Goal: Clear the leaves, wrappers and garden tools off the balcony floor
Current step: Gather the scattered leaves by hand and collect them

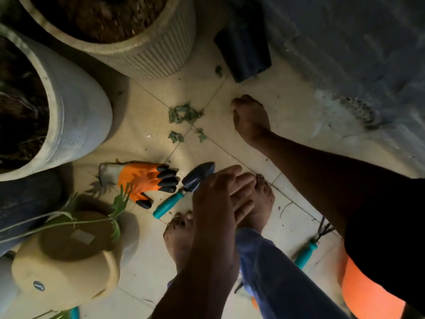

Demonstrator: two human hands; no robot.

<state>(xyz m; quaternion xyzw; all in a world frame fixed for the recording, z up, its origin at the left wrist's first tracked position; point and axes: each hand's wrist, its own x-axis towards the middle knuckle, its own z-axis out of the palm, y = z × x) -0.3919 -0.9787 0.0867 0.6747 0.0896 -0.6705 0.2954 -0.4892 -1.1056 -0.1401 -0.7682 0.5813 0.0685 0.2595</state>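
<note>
Torn green leaf scraps point(184, 115) lie on the beige floor tiles, with smaller bits point(176, 137) below them. My right hand point(250, 118) is down at the floor just right of the scraps, knuckles up and fingers curled under; its palm is hidden. My left hand point(220, 199) hovers with straight fingers over my bare feet, next to a trowel point(184, 192) with a dark blade and teal handle. An orange glove with black claw tips point(147, 178) lies left of the trowel. A teal-handled hand rake point(308, 252) lies at the lower right, partly behind my leg.
Two large pots point(147, 56) point(76, 116) filled with soil crowd the upper left. A tan pot point(69, 261) with a thin green plant sits at the lower left. A dark roll point(243, 51) rests by the grey wall point(345, 42). A floor drain point(361, 109) is at the right.
</note>
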